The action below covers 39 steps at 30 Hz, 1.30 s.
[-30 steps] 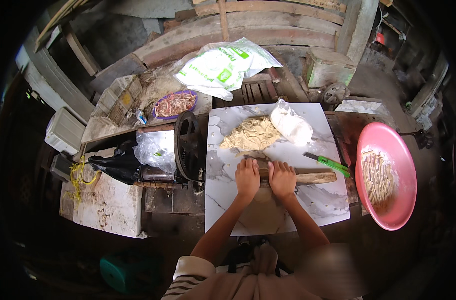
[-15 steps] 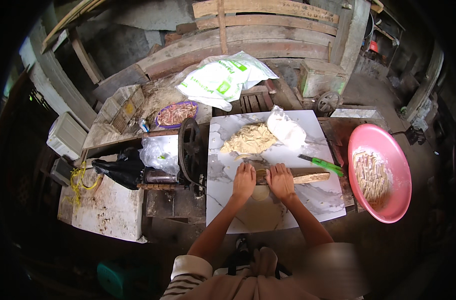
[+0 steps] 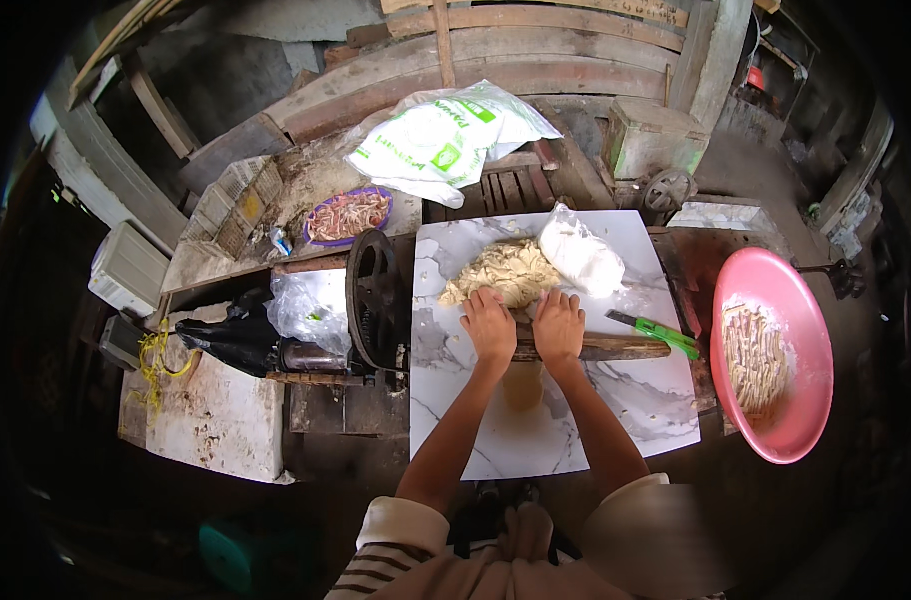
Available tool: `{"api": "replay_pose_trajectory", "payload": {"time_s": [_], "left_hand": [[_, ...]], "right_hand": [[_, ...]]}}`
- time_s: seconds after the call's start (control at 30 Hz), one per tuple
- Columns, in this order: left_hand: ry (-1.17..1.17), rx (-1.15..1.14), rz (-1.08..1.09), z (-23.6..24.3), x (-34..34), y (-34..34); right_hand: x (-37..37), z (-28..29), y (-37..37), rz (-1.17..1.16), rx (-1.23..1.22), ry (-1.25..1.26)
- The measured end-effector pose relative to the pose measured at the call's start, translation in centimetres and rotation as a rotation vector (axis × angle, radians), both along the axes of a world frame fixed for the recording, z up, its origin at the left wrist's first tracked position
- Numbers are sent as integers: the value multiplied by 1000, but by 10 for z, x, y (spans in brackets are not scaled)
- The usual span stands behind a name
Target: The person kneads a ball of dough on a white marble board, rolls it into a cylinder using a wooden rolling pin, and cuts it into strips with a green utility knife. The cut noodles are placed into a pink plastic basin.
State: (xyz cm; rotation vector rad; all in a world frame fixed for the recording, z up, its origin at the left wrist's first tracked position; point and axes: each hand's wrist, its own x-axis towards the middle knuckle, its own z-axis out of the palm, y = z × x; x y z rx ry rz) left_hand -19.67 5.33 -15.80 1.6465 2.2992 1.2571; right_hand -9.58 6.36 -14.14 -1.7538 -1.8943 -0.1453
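Apparently rolling out, pressing left hand and right hand, outstretched rather than clenched, over wooden rolling pin on marbled board, just bodyward of dough mound; likely calling next for even pressure.

left hand palm-down | right hand palm-down | forearms extended forward

On the tabletop, dough lies behind a rolling pin, a bag right of the dough, a knife near the right edge. Right of the tabletop, a basin; left, a wheel.
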Motion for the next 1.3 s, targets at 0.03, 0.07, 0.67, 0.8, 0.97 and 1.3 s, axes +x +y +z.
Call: {"api": "replay_pose_trajectory", "payload": {"time_s": [0.03, 0.07, 0.67, 0.8, 0.97, 1.3], "left_hand": [[25, -17, 4, -1, 0, 0], [5, -58, -7, -3, 2, -7], [-14, -120, -30, -3, 7, -34], [-56, -117, -61, 4, 14, -76], [-16, -39, -9, 4, 9, -35], [-80, -105, 15, -8, 11, -48]], "right_hand": [[0, -1, 0, 7, 11, -9], [2, -1, -7, 13, -9, -32], [5, 2, -35, 77, -80, -104], [15, 0, -71, 171, 46, -97], [3, 9, -34, 110, -18, -77], [4, 5, -48, 139, -2, -110]]}}
